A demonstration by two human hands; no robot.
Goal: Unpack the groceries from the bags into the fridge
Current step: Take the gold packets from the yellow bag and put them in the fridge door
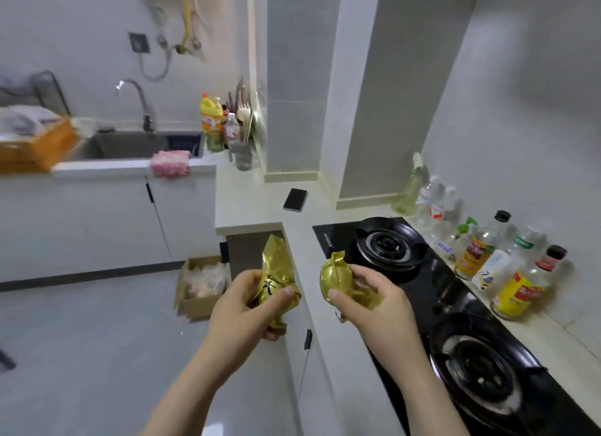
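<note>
My left hand (242, 305) grips a crinkled gold foil packet (276, 269) with black lettering, held upright in front of the counter edge. My right hand (370, 300) holds a second gold foil packet (335, 276), rounder and scrunched, with its thumb pressed against the front. Both packets hang in the air just left of the black gas stove (390, 243). No grocery bag and no fridge are in view.
An open cardboard box (201, 286) with pale packets sits on the floor by the cabinets. Several sauce and oil bottles (514, 292) line the wall behind the stove. A black phone (295, 200) lies on the counter. The sink (136, 146) with a pink cloth (170, 163) is at the back left.
</note>
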